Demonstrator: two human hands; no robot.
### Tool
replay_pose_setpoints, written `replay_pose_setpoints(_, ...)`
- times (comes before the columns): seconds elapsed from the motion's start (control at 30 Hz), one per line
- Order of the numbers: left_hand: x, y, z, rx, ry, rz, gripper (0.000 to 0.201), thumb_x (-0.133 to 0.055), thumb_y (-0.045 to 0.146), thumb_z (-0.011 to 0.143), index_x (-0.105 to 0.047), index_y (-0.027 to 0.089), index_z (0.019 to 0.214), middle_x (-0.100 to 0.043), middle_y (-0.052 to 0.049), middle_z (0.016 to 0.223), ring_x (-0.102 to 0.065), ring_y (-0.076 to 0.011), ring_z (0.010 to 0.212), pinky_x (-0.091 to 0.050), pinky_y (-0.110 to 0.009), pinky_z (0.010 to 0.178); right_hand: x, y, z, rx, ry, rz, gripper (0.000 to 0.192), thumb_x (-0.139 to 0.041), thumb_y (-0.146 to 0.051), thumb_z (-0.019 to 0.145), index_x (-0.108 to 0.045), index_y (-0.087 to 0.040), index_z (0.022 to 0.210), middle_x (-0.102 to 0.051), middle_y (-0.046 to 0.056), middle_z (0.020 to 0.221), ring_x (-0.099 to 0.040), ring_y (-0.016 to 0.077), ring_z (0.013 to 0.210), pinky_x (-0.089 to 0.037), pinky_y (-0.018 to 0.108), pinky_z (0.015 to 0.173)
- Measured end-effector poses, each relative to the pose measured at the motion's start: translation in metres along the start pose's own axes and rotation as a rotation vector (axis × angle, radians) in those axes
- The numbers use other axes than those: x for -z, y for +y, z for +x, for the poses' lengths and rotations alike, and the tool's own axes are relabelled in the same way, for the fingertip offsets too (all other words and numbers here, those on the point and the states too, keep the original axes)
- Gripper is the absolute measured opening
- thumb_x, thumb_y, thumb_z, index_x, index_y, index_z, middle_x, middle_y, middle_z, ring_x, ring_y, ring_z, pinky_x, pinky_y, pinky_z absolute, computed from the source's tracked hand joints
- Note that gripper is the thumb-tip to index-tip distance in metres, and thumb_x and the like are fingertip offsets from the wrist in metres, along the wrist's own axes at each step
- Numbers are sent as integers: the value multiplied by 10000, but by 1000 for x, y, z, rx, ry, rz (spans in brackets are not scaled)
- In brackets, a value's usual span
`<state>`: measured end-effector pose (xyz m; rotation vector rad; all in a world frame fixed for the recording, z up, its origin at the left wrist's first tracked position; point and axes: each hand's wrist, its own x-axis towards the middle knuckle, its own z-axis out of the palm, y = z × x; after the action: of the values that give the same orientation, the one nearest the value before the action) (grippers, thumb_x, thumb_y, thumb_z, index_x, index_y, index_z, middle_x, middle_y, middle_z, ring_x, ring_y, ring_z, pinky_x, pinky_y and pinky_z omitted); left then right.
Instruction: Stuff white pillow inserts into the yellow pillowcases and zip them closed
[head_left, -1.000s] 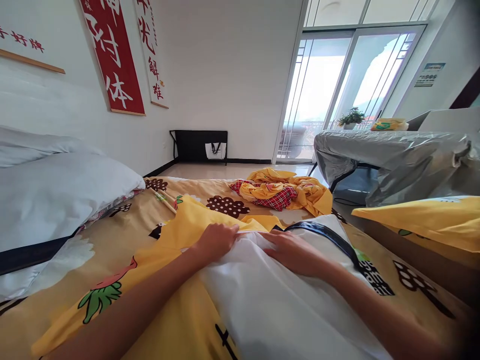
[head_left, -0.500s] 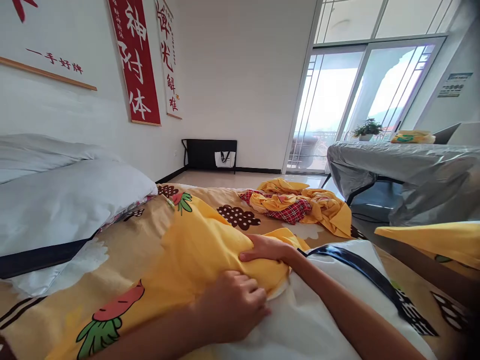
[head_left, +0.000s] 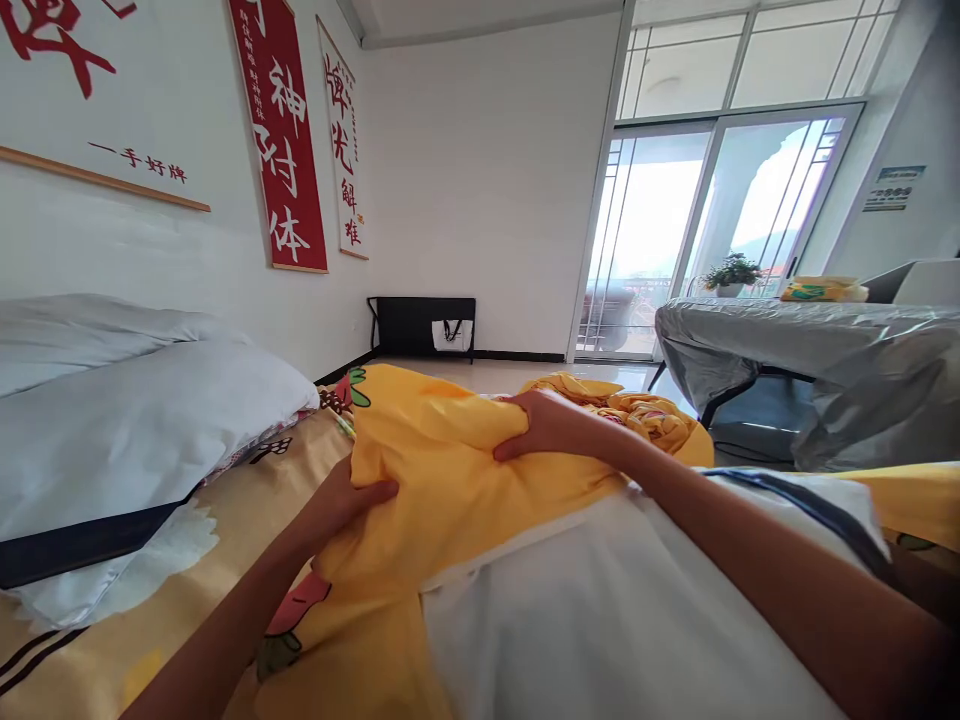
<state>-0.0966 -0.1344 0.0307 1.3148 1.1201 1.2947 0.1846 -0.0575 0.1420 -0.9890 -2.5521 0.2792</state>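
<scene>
left hand (head_left: 352, 497): closed on a bunched fold of the yellow cover (head_left: 442, 470), low on its left side
right hand (head_left: 540, 425): clamped on the top ridge of the same cover, fingers curled over the fold
yellow cover: lifted off the bed (head_left: 187, 540), draped over the white pillow (head_left: 600, 620) that lies in front of the person
pillow state: white inner exposed at the near end, cover mouth only partly over it
risk 1: both grips are on loose folds, fabric could slip out and drop back
risk 2: cover bunches at the mouth, likely to snag on the pillow corner if tugged unevenly
risk 3: crumpled yellow cloth (head_left: 645, 415) just beyond the right hand could get caught up
other: grey pillows (head_left: 127, 420) at left, covered table (head_left: 810, 340) at right, well apart
</scene>
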Motion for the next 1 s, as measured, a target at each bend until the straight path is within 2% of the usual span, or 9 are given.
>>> replay_pose_setpoints(0.1,-17,15,11,-161,261,135,547,-790,458,590,-614,137,996,-697,-135,1077,-649,-330,995,-551,-389,782,38,-6,9,28,18,-94,339,-767,-421,629,-712,-215,892,-700,-15,794,-618,208,786,-424,284,689)
replay_pose_setpoints(0.17,-22,12,19,-239,337,172,557,-768,502,587,-629,123,971,-697,-149,1068,-638,-345,1016,-548,-401,794,48,-7,9,64,62,-188,333,-747,-403,657,-701,-219,931,-704,3,845,-612,221,844,-412,301,738)
replay_pose_setpoints(0.23,-23,1,21,-255,359,187,584,-740,528,598,-630,113,993,-693,-164,1075,-634,-354,1022,-548,-418,799,42,-3,3,99,49,-228,372,-725,-356,683,-680,-221,1027,-700,31,973,-602,238,932,-404,325,803)
replay_pose_setpoints(0.37,-17,-24,14,-270,364,314,631,-739,541,563,-633,127,1028,-671,-181,1133,-601,-374,1082,-517,-470,882,5,19,-15,50,-160,-195,622,-754,-356,631,-595,-249,1222,-626,67,1194,-546,291,1102,-398,396,936)
replay_pose_setpoints(0.53,-12,-17,2,-230,263,208,601,-763,465,578,-640,131,1062,-672,-159,1144,-610,-365,1067,-528,-446,869,-5,31,-24,20,-159,-182,640,-761,-403,624,-600,-223,1217,-595,89,1216,-507,319,1158,-377,450,999)
replay_pose_setpoints(0.63,-14,-2,0,-205,171,111,470,-723,441,638,-671,118,975,-723,-114,986,-656,-340,930,-557,-392,750,10,12,-24,45,-219,-51,626,-723,-519,670,-597,-229,1211,-608,65,1214,-551,290,1111,-430,394,948)
replay_pose_setpoints(0.73,-23,7,-3,-172,214,231,349,-697,400,645,-684,115,846,-728,-87,855,-661,-331,837,-543,-352,647,13,-19,-20,13,-129,76,577,-536,-596,823,-536,-249,1284,-611,48,1233,-581,248,1075,-461,346,874)
replay_pose_setpoints(0.87,-36,8,-9,-208,217,306,355,-711,343,617,-681,130,899,-721,-99,937,-644,-326,922,-534,-344,712,-8,-56,-2,84,121,-146,546,-475,-497,893,-465,-207,1356,-619,106,1221,-556,271,1111,-374,400,936)
replay_pose_setpoints(1.0,-40,5,-11,-320,251,310,360,-708,339,602,-676,160,912,-709,-101,970,-625,-303,963,-529,-360,798,-29,-72,18,314,101,-257,336,-568,-278,822,-596,-180,1142,-674,87,1022,-597,220,939,-356,338,853)
